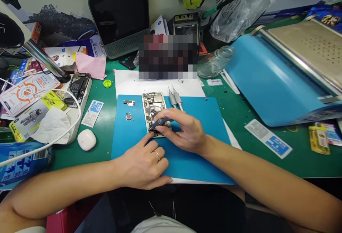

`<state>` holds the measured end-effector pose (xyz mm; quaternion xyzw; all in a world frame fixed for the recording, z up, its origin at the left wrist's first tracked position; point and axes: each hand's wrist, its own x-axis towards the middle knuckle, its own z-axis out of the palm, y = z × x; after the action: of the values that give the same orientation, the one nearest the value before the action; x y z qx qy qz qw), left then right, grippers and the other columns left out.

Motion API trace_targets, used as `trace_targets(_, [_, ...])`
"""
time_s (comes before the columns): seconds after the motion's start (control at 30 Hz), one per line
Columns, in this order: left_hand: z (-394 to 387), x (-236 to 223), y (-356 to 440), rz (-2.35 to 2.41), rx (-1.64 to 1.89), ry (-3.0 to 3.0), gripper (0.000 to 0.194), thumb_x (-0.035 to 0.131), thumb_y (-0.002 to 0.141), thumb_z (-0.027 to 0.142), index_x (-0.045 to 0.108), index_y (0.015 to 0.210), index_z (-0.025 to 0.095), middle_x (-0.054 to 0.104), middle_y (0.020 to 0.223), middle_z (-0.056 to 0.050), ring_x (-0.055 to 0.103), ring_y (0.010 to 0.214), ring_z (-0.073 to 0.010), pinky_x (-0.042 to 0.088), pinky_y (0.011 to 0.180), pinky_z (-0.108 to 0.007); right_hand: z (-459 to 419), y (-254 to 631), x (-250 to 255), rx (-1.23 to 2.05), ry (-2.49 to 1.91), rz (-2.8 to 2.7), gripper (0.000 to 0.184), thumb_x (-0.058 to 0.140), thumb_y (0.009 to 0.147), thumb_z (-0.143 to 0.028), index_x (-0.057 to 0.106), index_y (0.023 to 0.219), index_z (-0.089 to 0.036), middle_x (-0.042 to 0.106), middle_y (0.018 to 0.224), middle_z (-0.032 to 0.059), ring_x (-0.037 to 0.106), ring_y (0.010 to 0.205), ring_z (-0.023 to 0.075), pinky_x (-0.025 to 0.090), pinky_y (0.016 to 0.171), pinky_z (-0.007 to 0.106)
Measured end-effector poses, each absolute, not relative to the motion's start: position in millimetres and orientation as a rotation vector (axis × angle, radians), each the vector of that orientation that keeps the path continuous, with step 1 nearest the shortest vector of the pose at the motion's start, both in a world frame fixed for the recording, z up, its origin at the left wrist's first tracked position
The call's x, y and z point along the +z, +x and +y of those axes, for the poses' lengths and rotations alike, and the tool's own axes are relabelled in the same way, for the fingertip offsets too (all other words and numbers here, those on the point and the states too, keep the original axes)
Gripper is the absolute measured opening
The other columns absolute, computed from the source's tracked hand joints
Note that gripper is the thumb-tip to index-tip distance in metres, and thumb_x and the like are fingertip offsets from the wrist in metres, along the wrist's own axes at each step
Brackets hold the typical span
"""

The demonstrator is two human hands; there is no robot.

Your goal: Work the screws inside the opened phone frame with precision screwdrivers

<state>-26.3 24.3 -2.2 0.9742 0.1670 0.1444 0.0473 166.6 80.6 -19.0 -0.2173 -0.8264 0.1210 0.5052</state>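
Note:
An opened phone with its inner parts exposed lies on a blue mat. My left hand rests on the mat, index fingertip at the phone's lower edge, thumb stretched out and the other fingers loosely bent, holding nothing. Over the phone's lower half, my right hand pinches a dark ribbed tool, probably tweezers, between thumb and index finger. Its tip points into the phone; the rear end is hidden. Two small circuit pieces, an upper one and a lower one, lie left of the phone. Grey screwdrivers lie to its right.
A white earbud case and a printed card sit left of the mat. Boxes, a tissue and a white cable crowd the left side. A dark screen device, a glass jar and a blue-sided machine stand farther back.

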Motion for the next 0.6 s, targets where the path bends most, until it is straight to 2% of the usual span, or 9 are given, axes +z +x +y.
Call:
trace_targets(0.4, [22.4,-3.8,-26.6,0.504,0.466,2.971,0.037,0.056,0.096,0.049,0.061,0.077,0.017,0.055,0.075,-0.005,0.051,0.074,-0.0219,0.044,0.103,-0.051,81.2,166.1,-21.3,0.292,-0.564,-2.028,0.064,0.064,0.091,-0.011,0.036,0.148,-0.024,0.070,0.093,0.0061,0.070,0.077,0.0186,0.062,0.061,0.030])
trace_targets(0.6, [22.4,-4.7,-26.1,0.502,0.448,2.973,0.038,0.055,0.096,0.049,0.060,0.077,0.017,0.055,0.075,-0.005,0.051,0.074,-0.0220,0.043,0.103,-0.051,81.4,165.8,-20.7,0.292,-0.547,-2.032,0.067,0.065,0.090,-0.010,0.036,0.149,-0.024,0.071,0.096,0.0065,0.070,0.075,0.0183,0.063,0.066,0.033])
